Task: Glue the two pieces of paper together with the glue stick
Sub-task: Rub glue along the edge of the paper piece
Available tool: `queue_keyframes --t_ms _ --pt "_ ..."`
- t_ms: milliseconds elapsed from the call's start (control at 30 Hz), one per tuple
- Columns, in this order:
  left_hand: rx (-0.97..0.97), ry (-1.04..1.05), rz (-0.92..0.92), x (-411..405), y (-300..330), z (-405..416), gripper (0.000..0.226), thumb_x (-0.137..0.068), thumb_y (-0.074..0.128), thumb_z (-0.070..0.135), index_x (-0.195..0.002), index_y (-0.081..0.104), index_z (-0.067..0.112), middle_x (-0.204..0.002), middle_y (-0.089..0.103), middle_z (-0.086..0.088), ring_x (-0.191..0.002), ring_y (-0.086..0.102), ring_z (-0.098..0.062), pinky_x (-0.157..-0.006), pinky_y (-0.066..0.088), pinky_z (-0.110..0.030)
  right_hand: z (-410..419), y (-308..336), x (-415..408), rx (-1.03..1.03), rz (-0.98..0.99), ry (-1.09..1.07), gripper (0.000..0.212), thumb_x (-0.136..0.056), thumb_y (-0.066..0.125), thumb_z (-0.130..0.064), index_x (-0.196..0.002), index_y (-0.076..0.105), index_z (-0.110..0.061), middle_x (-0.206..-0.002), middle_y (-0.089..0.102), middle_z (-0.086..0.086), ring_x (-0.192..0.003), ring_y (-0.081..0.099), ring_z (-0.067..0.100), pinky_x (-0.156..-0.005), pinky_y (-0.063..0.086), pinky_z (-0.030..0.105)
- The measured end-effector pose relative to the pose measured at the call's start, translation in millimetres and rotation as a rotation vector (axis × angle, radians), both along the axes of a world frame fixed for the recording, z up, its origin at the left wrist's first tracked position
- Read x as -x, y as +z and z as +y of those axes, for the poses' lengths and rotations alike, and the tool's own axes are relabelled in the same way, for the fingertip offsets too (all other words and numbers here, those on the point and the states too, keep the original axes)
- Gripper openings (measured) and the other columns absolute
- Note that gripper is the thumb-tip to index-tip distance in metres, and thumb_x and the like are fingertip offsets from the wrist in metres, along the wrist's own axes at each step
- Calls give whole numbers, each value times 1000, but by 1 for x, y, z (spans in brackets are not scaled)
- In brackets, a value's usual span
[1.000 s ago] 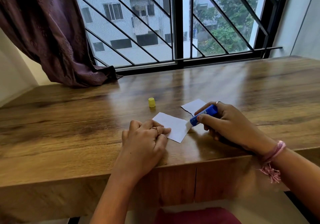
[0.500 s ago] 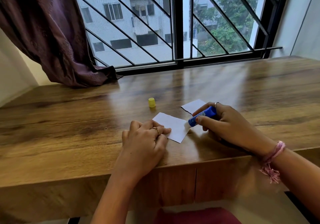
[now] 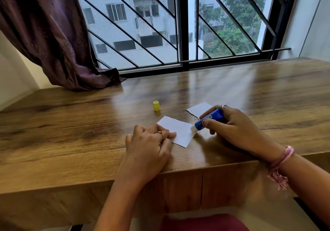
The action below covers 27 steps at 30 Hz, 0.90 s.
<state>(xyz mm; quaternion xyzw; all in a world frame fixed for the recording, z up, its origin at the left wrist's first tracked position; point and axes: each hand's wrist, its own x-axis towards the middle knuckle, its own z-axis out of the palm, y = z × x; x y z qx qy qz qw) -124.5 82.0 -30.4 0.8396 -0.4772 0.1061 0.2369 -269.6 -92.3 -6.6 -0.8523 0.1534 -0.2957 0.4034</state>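
Fingers and thumb of my right hand were curled round the blue glue stick, pinching its barrel near the working end. The stick lay tilted, its long axis running from my knuckles down and leftward, so the white tip met the right-hand corner of the near paper. Whether the tip was truly pressing or only just touching the edge I could not quite tell, since white sat against white there. My left hand rested on the left part of that same paper, fingers loosely bent and pressing it flat to the wooden table, gripping nothing. The sheet therefore lay between my two hands, with the glue hand at its right corner and most of its face leftward of the tip. The second paper, with a torn edge, lay just behind the stick, partly hidden by my right fingers, apart from the first. Farther back and to the left stood the yellow cap, upright, well clear of both sheets.
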Motion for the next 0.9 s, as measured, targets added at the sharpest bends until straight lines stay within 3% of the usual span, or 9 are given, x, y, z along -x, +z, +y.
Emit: queue_keyframes --t_ms 133,300,433,533,667,733,833,900 --pt "2 -3 -5 0 -1 0 35 -91 37 39 -112 64 47 -116 52 30 -90 18 2 -66 10 -28 4 0 4 27 47 100 5 -85 65 -22 -89 67 -26 -64 67 -5 -46 50 -1 -49 37 10" --pt "11 9 -1 1 0 -1 43 -85 30 43 -110 64 49 -106 47 35 -89 17 4 -67 9 -26 3 1 2 24 10 63 4 -86 64 -22 -87 67 -26 -62 67 -4 -45 48 2 -47 37 14" --pt "-1 -6 -13 -1 -1 0 34 -91 38 38 -112 63 48 -103 43 35 -89 17 4 -67 9 -26 6 -1 6 59 68 149 9 -86 65 -26 -93 65 -31 -75 69 -2 -62 61 13 -57 46 21" --pt "9 -8 -10 -1 -1 0 35 -90 37 39 -112 64 48 -104 44 35 -89 17 4 -66 9 -26 5 -1 5 74 47 116 9 -85 65 -24 -92 65 -30 -73 68 -3 -59 59 13 -55 42 18" --pt "14 -2 -8 0 0 -1 46 -82 28 45 -111 64 48 -110 49 34 -88 17 4 -66 10 -26 8 0 6 106 70 154 9 -85 64 -31 -94 65 -33 -76 67 0 -68 61 23 -60 47 28" --pt "14 -5 -6 0 -1 0 43 -84 31 44 -111 64 48 -111 51 32 -88 18 3 -66 10 -27 9 0 8 119 75 184 10 -85 64 -32 -95 65 -34 -76 66 -2 -69 61 21 -59 46 25" --pt "15 -2 -2 -1 -1 -1 39 -87 34 42 -110 64 48 -107 49 34 -88 17 3 -66 10 -28 9 1 7 97 53 171 10 -86 65 -27 -94 65 -32 -78 67 3 -70 62 27 -65 49 38" --pt "7 -7 -5 0 0 -1 36 -89 36 40 -111 63 48 -104 45 35 -87 17 3 -66 10 -29 9 2 6 109 61 172 10 -85 64 -29 -95 65 -32 -79 67 2 -71 61 30 -65 49 40"
